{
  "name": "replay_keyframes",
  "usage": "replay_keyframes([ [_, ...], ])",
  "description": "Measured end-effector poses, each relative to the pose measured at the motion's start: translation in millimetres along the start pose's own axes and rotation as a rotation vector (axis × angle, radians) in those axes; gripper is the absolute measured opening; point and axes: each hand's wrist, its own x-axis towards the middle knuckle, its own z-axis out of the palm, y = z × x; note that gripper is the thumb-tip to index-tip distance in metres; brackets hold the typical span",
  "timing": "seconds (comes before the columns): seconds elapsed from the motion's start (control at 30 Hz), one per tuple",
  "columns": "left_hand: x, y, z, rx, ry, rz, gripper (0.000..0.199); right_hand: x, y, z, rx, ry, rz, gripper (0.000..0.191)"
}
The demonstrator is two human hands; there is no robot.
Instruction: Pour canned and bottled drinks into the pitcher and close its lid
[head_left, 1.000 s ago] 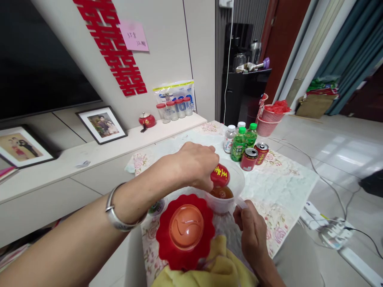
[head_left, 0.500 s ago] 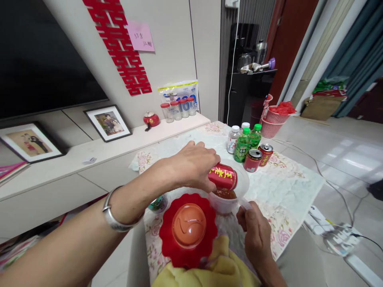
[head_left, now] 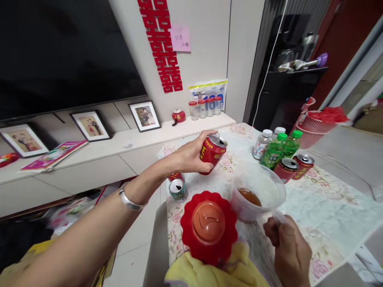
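My left hand [head_left: 193, 157] is wrapped around a red drink can [head_left: 213, 155], which tilts slightly above the flowered tablecloth. Its opened top shows. A clear plastic ladle [head_left: 241, 206] with brown liquid in the bottom is held by its handle in my right hand [head_left: 289, 245]. The fingers of that hand are closed on the handle. Between my arms sits a red scalloped dish [head_left: 191, 247] with a round, shiny orange piece [head_left: 208, 221] in its middle. A yellow cloth [head_left: 194, 273] lies against the dish's near side.
An opened green can [head_left: 178, 190] and a partly hidden red can [head_left: 176, 176] stand by my left forearm. Green-capped bottles [head_left: 273, 153], white-capped bottles [head_left: 262, 144] and two red cans [head_left: 286, 169] stand at the right. Behind runs a low cabinet [head_left: 119, 149] with framed photos.
My left hand has turned the can from pouring over the ladle to nearly upright and moved it away left. The ladle remains in my right hand. The view has swung left.
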Motion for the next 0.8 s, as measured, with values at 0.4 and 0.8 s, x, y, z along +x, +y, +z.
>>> replay_keyframes([
  [0.4, -13, -87, 19.4, -0.075, 0.215, -0.357, 0.067, 7, 20, -4, 0.007, 0.029, -0.088, 0.05],
  [0.8, -27, -81, 54.4, 0.354, -0.004, -0.357, 0.072, 4, 11, -4, 0.012, 0.018, -0.035, 0.048],
])
